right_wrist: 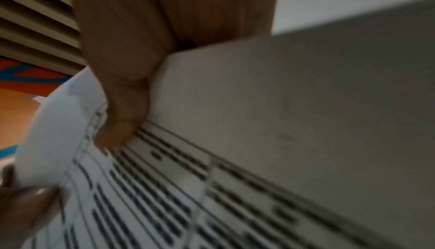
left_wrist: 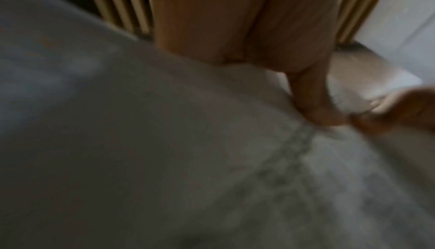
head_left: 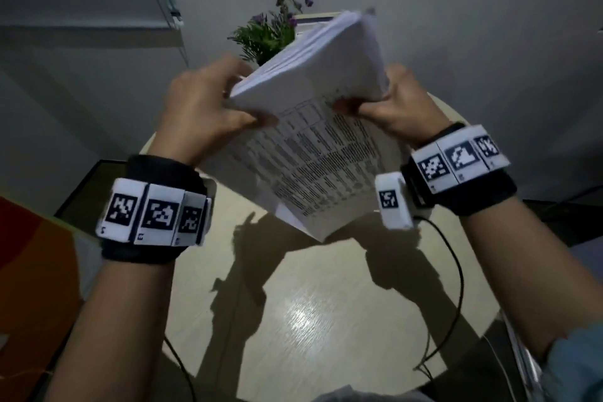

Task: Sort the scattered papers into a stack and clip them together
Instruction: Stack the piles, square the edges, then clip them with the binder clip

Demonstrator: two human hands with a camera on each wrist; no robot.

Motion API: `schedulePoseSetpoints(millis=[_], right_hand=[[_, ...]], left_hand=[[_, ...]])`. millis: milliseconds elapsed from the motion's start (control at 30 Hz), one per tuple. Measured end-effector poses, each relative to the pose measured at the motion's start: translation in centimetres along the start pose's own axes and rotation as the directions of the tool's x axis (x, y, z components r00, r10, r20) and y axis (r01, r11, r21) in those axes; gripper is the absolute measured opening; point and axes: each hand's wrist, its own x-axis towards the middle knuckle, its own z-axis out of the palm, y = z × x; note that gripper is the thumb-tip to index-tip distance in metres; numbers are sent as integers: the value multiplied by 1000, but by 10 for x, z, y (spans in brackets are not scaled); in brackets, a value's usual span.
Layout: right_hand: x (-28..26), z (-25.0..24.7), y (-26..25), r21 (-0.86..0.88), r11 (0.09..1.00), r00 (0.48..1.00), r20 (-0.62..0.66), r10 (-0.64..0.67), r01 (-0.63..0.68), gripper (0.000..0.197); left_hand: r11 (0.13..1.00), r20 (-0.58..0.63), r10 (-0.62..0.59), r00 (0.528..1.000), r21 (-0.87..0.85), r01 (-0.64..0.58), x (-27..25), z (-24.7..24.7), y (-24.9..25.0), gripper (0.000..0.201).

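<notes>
A thick stack of white printed papers [head_left: 313,127] is held up in the air above a round table [head_left: 313,313], tilted, with its upper part bent over away from me. My left hand [head_left: 208,108] grips its left edge, thumb on the printed face. My right hand [head_left: 388,104] grips the right edge the same way. In the right wrist view the thumb [right_wrist: 124,115] presses on the printed sheet [right_wrist: 164,197]. The left wrist view is blurred and shows a thumb [left_wrist: 313,100] on the paper [left_wrist: 164,141]. No clip shows in any view.
A pot of purple flowers [head_left: 270,29] stands at the table's far edge, behind the papers. An orange seat [head_left: 32,271] lies at the left. Black cables [head_left: 456,287] run from the wrist bands over the tabletop. A grey wall rises behind.
</notes>
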Motion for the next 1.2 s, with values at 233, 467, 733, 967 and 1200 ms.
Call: schedulePoseSetpoints(millis=[233,467,733,967,1200], right_hand=[[28,-4,8,-407,892,946,161,281,-196,43],[-21,-61,81,-29,864,858,100,503,-503,48],[-96,-9,139,396,685,763,66,643,-611,46],[-80,-27,136,401,680,721,-67,690,-614,37],[-70,10,111,158,902,750,-509,424,-402,10]], left_hand=[[899,18,-196,980,-396,187,-11,25,-24,9],[704,65,-423,904,-605,373,-24,30,-58,15],[302,211,-554,806,-850,431,-34,67,-57,20],[480,427,-451,783,-624,617,-26,82,-76,35],[632,-19,-578,816,-642,434,-29,130,-49,9]])
